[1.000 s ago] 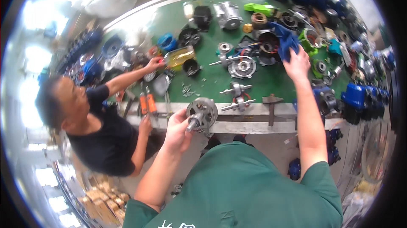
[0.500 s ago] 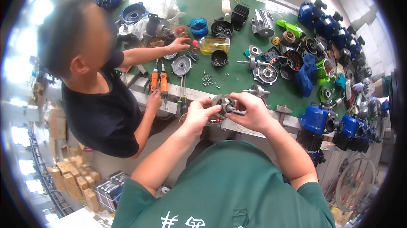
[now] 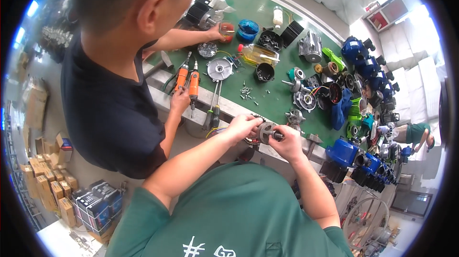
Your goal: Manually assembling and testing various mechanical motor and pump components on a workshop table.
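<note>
Just below centre of the frame, in front of the worktop's (image 3: 234,98) near edge: a gray metal part (image 3: 266,134), round with a short shaft, lifted between both hands. Right hand (image 3: 288,144) closed around the shaft end, thumb and fingers curled in, just right of the disc. Left hand (image 3: 244,128) at the disc's upper left rim, fingers bent and tips nearly together; cannot tell whether gripping or only touching.

Just above the right hand, a rotor (image 3: 295,116) on the worktop; to the right, a hammer (image 3: 313,138) at the edge. Above the left hand, near centre, a scatter of screws (image 3: 246,93), with a black cup (image 3: 264,72) higher up and a yellow bottle (image 3: 259,55) lying beside it. Right of centre, a blue cloth (image 3: 340,111); lower down, a blue motor (image 3: 342,152).

Left of centre, a silver cover (image 3: 219,68) beside two orange drivers (image 3: 193,86), with a co-worker's lower hand (image 3: 180,100) on them. In the upper middle, the co-worker's upper hand (image 3: 214,33) at a red cup (image 3: 226,29). At lower left, stacked boxes (image 3: 48,180).
</note>
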Demonstrator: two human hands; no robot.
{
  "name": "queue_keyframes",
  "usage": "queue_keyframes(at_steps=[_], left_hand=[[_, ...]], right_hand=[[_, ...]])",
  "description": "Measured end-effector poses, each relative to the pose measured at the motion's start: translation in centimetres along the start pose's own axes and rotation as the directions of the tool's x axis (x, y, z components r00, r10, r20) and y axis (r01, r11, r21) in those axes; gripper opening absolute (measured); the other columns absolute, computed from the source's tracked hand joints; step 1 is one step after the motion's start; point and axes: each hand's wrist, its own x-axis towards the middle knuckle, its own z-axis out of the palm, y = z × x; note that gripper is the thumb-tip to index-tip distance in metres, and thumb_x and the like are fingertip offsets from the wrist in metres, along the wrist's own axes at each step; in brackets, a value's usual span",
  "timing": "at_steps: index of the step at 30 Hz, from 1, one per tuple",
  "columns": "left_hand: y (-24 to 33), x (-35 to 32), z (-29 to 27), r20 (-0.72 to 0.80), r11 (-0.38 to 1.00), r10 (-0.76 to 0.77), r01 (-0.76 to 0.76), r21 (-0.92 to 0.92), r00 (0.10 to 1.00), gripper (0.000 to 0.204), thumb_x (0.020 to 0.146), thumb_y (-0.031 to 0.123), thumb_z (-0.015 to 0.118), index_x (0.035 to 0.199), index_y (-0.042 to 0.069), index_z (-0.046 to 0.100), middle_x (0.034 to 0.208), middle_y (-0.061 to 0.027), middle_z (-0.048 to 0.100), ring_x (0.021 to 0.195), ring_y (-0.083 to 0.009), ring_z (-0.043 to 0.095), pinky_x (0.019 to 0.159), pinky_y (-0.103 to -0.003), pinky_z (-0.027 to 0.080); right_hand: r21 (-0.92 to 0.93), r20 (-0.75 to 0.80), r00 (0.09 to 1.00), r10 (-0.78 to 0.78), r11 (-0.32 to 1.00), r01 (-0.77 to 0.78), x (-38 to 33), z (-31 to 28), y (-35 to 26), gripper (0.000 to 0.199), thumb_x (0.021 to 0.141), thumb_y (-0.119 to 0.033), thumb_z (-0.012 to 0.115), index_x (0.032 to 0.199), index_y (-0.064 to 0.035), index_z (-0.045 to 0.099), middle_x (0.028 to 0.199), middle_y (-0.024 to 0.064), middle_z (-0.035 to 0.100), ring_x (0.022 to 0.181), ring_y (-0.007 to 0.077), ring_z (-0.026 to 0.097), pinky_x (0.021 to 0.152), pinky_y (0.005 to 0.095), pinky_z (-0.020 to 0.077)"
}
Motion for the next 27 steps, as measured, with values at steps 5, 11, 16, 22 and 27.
queue_keyframes(at_steps=[5, 11, 16, 22, 27], left_hand=[[-6.1, 2.5, -6.2, -0.292, 0.901, 0.294, -0.162, 0.403, 0.910, 0.035, 0.090, 0.031, 0.067, 0.106, 0.000, 0.071, 0.095, -0.0144, 0.074, 0.089, -0.0231, 0.071, 0.082, -0.035, 0.055], [-9.9, 1.2, -7.8, -0.302, 0.877, 0.266, -0.100, 0.469, 0.915, 0.030, 0.087, 0.026, 0.068, 0.108, 0.004, 0.068, 0.098, -0.0151, 0.073, 0.096, -0.0286, 0.070, 0.087, -0.039, 0.054], [-9.9, 1.1, -7.8, -0.251, 0.802, 0.275, -0.078, 0.592, 0.928, 0.043, 0.085, 0.021, 0.071, 0.121, 0.006, 0.054, 0.097, -0.0132, 0.071, 0.096, -0.0291, 0.070, 0.087, -0.041, 0.053], [-9.7, 1.0, -8.2, -0.172, 0.760, 0.314, -0.138, 0.635, 0.934, 0.047, 0.081, 0.017, 0.075, 0.122, 0.004, 0.053, 0.096, -0.0140, 0.071, 0.095, -0.0287, 0.070, 0.087, -0.041, 0.054], [-10.2, 1.7, -8.9, -0.128, 0.718, 0.349, -0.177, 0.673, 0.928, 0.046, 0.080, 0.017, 0.077, 0.119, 0.004, 0.056, 0.095, -0.0128, 0.071, 0.092, -0.0271, 0.071, 0.083, -0.039, 0.055]], right_hand=[[-0.073, -0.031, 0.997, 0.066, 0.995, -0.068, -0.6, 4.1, 2.5, 0.028, 0.074, -0.015, 0.079, 0.098, -0.0020, 0.072, 0.078, 0.0123, 0.070, 0.067, 0.0233, 0.069, 0.062, 0.0329, 0.0543], [-0.140, -0.034, 0.987, 0.156, 0.977, -0.160, 0.1, 6.8, 4.4, 0.030, 0.074, -0.019, 0.076, 0.099, -0.0036, 0.073, 0.081, 0.0137, 0.071, 0.069, 0.0254, 0.070, 0.067, 0.0347, 0.0556], [-0.138, -0.013, 0.954, 0.300, 0.944, -0.298, 0.9, 7.8, 4.5, 0.034, 0.073, -0.023, 0.075, 0.101, -0.0041, 0.074, 0.079, 0.0151, 0.071, 0.071, 0.0263, 0.070, 0.068, 0.0360, 0.0553], [-0.191, 0.015, 0.956, 0.293, 0.939, -0.285, 1.1, 8.8, 5.0, 0.030, 0.072, -0.015, 0.073, 0.097, 0.0002, 0.070, 0.086, 0.0162, 0.070, 0.076, 0.0287, 0.069, 0.072, 0.0362, 0.0556], [-0.362, 0.155, 0.968, 0.196, 0.923, -0.130, 1.4, 8.4, 4.0, 0.034, 0.073, -0.018, 0.072, 0.104, -0.0060, 0.069, 0.091, 0.0157, 0.065, 0.090, 0.0364, 0.065, 0.079, 0.0460, 0.0533]])
